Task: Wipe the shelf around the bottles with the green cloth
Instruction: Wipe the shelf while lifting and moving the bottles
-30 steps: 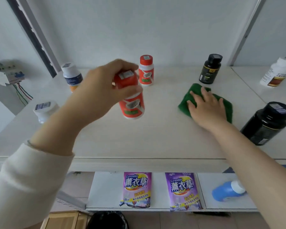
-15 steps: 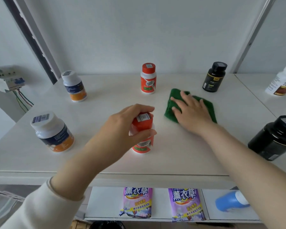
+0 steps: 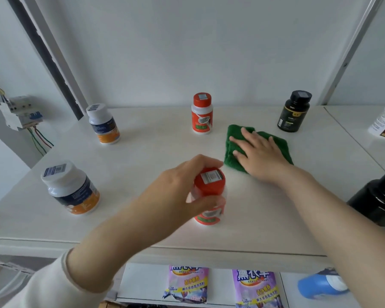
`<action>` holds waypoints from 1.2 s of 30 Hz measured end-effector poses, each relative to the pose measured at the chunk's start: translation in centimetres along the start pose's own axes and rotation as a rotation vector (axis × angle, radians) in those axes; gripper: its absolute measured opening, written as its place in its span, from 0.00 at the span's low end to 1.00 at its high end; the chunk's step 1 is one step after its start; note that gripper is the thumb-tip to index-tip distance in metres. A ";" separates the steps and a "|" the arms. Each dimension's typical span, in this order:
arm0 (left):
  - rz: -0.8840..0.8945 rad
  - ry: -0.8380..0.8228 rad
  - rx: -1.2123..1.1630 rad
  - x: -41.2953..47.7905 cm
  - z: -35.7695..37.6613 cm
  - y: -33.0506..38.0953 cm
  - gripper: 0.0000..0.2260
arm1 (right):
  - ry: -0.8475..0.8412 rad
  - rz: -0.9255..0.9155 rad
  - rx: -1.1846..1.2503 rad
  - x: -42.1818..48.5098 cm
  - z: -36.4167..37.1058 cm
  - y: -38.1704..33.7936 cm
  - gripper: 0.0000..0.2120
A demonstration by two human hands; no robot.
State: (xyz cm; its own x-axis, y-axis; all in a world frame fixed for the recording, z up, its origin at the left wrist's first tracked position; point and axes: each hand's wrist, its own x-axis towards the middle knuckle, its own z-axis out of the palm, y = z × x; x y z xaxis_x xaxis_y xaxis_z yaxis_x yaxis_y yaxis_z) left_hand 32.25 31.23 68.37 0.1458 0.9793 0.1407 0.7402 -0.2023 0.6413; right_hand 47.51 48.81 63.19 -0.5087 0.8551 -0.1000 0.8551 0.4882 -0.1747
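Left hand (image 3: 178,190) grips cap of near red bottle (image 3: 210,182), upright on shelf (image 3: 142,165) | right hand (image 3: 260,156) flat, fingers straight, pressing green cloth (image 3: 230,163) | 2 hands apart | cloth just behind-right of bottle, under the nearer right hand; next sweep probably toward bottle base.

We face a plain pale wall (image 3: 187,41), a dark post (image 3: 45,56) at left, and a breaker box (image 3: 20,113) trailing coloured wires (image 3: 39,141).
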 end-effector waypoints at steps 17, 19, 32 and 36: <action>-0.083 -0.081 0.224 19.1 -7.8 -8.1 0.17 | 0.042 -0.083 -0.019 7.1 -0.1 -2.3 0.24; -0.159 -0.063 0.180 19.8 -9.6 -8.7 0.12 | 0.022 -0.231 0.010 4.7 0.3 -4.2 0.24; -0.155 0.050 0.105 20.4 -12.6 -9.8 0.19 | 0.043 0.042 -0.017 12.6 -0.5 -1.9 0.24; -0.181 0.080 0.111 20.7 -13.5 -9.9 0.18 | -0.048 -0.468 0.085 7.9 0.2 -7.0 0.23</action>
State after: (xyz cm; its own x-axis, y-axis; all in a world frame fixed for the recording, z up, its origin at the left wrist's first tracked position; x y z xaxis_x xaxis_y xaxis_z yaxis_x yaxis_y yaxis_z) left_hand 19.11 53.37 75.11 -0.0448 0.9947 0.0930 0.8179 -0.0169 0.5751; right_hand 37.48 52.11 63.45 -0.8428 0.5369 -0.0363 0.5229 0.8010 -0.2915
